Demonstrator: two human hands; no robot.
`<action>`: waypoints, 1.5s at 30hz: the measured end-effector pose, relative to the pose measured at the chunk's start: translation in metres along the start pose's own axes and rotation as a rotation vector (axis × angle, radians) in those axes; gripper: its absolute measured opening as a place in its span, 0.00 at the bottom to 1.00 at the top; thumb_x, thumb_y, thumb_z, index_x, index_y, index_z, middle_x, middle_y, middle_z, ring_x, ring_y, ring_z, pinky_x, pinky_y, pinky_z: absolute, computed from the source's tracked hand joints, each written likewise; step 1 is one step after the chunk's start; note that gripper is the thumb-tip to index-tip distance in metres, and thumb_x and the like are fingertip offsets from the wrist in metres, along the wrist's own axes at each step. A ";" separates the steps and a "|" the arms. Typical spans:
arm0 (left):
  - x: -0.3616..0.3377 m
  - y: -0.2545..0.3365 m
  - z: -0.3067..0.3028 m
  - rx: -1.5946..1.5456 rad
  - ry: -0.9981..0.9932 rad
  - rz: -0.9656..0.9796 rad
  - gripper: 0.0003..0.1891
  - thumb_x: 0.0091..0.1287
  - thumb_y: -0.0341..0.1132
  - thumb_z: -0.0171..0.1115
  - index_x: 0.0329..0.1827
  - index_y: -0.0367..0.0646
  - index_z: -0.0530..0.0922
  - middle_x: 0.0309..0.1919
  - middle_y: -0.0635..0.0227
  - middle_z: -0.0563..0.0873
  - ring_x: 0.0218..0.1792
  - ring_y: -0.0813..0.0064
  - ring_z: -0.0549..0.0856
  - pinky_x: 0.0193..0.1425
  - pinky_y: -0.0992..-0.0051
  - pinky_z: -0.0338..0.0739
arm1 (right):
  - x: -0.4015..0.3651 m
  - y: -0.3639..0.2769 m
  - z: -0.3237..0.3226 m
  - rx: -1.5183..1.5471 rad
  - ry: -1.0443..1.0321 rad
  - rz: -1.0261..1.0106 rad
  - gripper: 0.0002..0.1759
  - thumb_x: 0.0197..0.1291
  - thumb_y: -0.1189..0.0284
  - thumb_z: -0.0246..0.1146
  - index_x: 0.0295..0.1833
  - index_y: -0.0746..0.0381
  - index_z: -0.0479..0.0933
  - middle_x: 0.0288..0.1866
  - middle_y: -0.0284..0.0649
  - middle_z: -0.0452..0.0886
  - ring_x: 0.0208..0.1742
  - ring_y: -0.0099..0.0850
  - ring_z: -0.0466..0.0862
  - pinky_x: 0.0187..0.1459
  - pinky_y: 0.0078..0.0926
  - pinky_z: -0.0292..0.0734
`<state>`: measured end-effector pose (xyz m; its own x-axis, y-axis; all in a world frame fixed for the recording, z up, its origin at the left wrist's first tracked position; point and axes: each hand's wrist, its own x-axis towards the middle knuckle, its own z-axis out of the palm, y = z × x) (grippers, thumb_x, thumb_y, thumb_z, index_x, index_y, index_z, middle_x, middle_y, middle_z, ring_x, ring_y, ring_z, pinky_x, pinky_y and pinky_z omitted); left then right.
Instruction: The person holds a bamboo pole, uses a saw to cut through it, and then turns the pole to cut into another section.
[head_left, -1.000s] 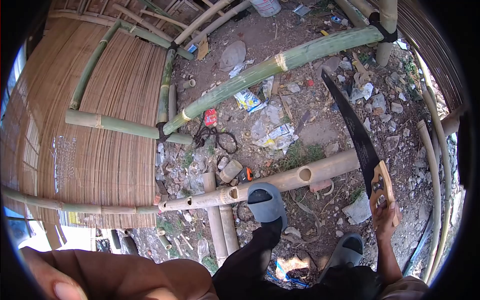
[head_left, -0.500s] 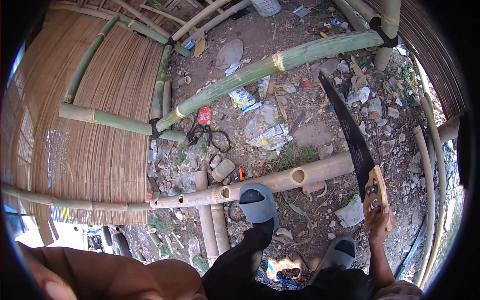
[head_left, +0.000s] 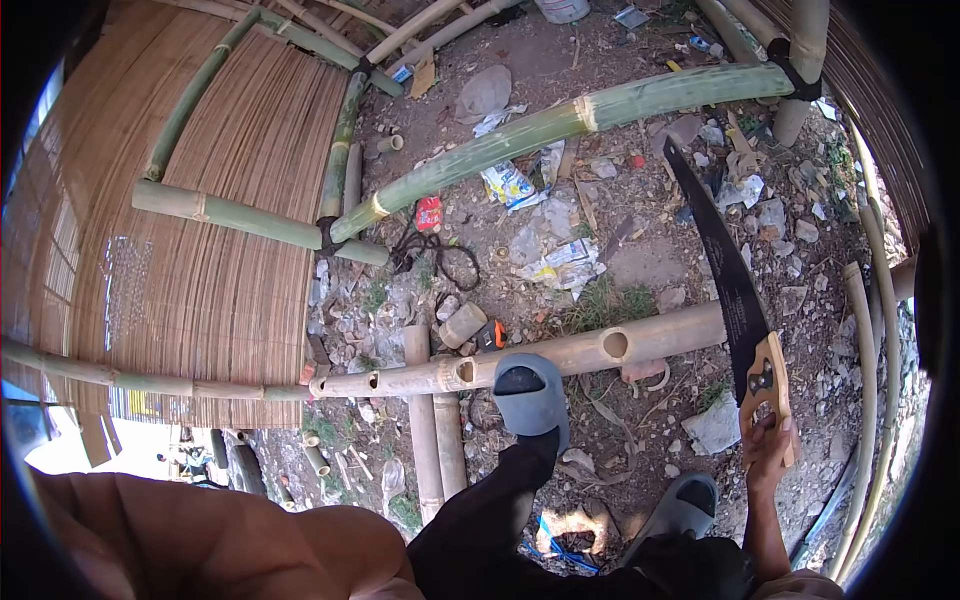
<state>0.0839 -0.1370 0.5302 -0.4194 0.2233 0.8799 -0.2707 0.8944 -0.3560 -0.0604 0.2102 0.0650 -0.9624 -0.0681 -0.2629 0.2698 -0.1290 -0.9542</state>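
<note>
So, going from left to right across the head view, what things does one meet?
Woven bamboo panel → coil of black cord → grey sandal resting on the bamboo pole → hand saw, gripped by the right hand.

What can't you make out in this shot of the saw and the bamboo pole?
Head view only.
Left hand: blurred near the lens, fingers cut off by the bottom edge; grip unknown.
Saw in right hand: teeth too small to judge.
Bamboo pole: stretch hidden under the sandal.

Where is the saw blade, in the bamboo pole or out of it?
Out. The right hand holds the saw raised, blade crossing above the bamboo pole.
</note>
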 end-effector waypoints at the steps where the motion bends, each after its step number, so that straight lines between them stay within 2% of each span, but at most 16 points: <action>1: 0.000 0.000 0.000 -0.004 -0.006 0.001 0.24 0.66 0.31 0.69 0.63 0.28 0.78 0.48 0.53 0.87 0.38 0.77 0.84 0.53 0.83 0.80 | -0.002 0.000 -0.001 0.007 -0.011 -0.011 0.28 0.78 0.48 0.55 0.43 0.65 0.76 0.28 0.35 0.77 0.27 0.20 0.77 0.29 0.17 0.73; 12: 0.004 0.000 0.001 -0.025 -0.007 -0.003 0.26 0.64 0.32 0.71 0.64 0.30 0.78 0.49 0.53 0.87 0.39 0.75 0.85 0.53 0.81 0.80 | -0.002 0.006 -0.012 0.019 -0.042 0.027 0.25 0.78 0.51 0.56 0.46 0.66 0.76 0.34 0.37 0.79 0.33 0.22 0.80 0.33 0.17 0.76; 20: 0.002 -0.001 0.004 -0.027 -0.006 0.013 0.28 0.62 0.33 0.73 0.65 0.31 0.79 0.50 0.54 0.87 0.41 0.74 0.85 0.53 0.80 0.80 | -0.001 0.012 -0.016 0.126 -0.109 0.022 0.22 0.80 0.54 0.55 0.48 0.65 0.75 0.38 0.37 0.79 0.37 0.22 0.79 0.40 0.18 0.78; 29: -0.004 -0.003 0.006 -0.041 -0.004 -0.007 0.30 0.60 0.34 0.75 0.65 0.33 0.79 0.51 0.54 0.87 0.42 0.73 0.86 0.53 0.78 0.80 | -0.002 0.009 -0.011 0.086 -0.093 -0.022 0.23 0.80 0.54 0.55 0.46 0.65 0.74 0.35 0.36 0.77 0.32 0.20 0.76 0.34 0.16 0.75; 33: -0.005 -0.004 0.003 -0.052 0.000 -0.020 0.30 0.59 0.35 0.75 0.65 0.33 0.79 0.51 0.55 0.87 0.43 0.72 0.86 0.53 0.78 0.80 | -0.003 0.004 -0.006 0.062 -0.045 -0.016 0.24 0.80 0.52 0.55 0.46 0.66 0.74 0.32 0.35 0.76 0.31 0.20 0.77 0.33 0.17 0.75; 35: -0.006 -0.003 0.004 -0.056 0.005 -0.029 0.31 0.59 0.35 0.76 0.65 0.34 0.79 0.52 0.55 0.87 0.43 0.72 0.86 0.53 0.77 0.80 | -0.003 0.000 -0.006 0.031 -0.089 -0.032 0.24 0.80 0.52 0.56 0.47 0.66 0.74 0.31 0.36 0.76 0.31 0.21 0.77 0.33 0.18 0.75; 45: -0.006 -0.001 0.007 -0.069 0.010 -0.019 0.33 0.57 0.36 0.78 0.66 0.35 0.79 0.53 0.55 0.87 0.45 0.70 0.87 0.52 0.76 0.81 | -0.004 0.002 -0.005 0.078 -0.059 -0.025 0.23 0.80 0.53 0.55 0.47 0.66 0.74 0.31 0.37 0.77 0.29 0.22 0.77 0.33 0.20 0.77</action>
<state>0.0809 -0.1421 0.5238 -0.4060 0.2096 0.8895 -0.2181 0.9230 -0.3170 -0.0563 0.2156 0.0634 -0.9660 -0.1221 -0.2279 0.2495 -0.2081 -0.9458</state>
